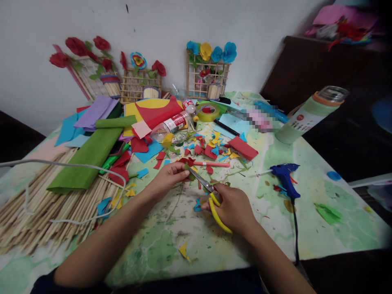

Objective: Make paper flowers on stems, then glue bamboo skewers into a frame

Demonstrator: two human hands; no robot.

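My right hand (pixel 232 208) is closed around the yellow handles of a pair of scissors (pixel 208 190), whose blades point up and left toward my left hand. My left hand (pixel 170 176) pinches a small red and green piece of paper (pixel 187 163) at the blade tips. Both hands hover over the green patterned table cover (pixel 190 241), with small coloured paper scraps (pixel 211 149) scattered just beyond them.
A bundle of bamboo sticks (pixel 45 208) and a green paper roll (pixel 92 157) lie at left, under a white cable (pixel 70 165). A blue glue gun (pixel 286 177) rests at right. A plastic bottle (pixel 171 124), tape roll (pixel 208 112), a green tumbler (pixel 309 116) and paper-flower frames (pixel 208 75) stand farther back.
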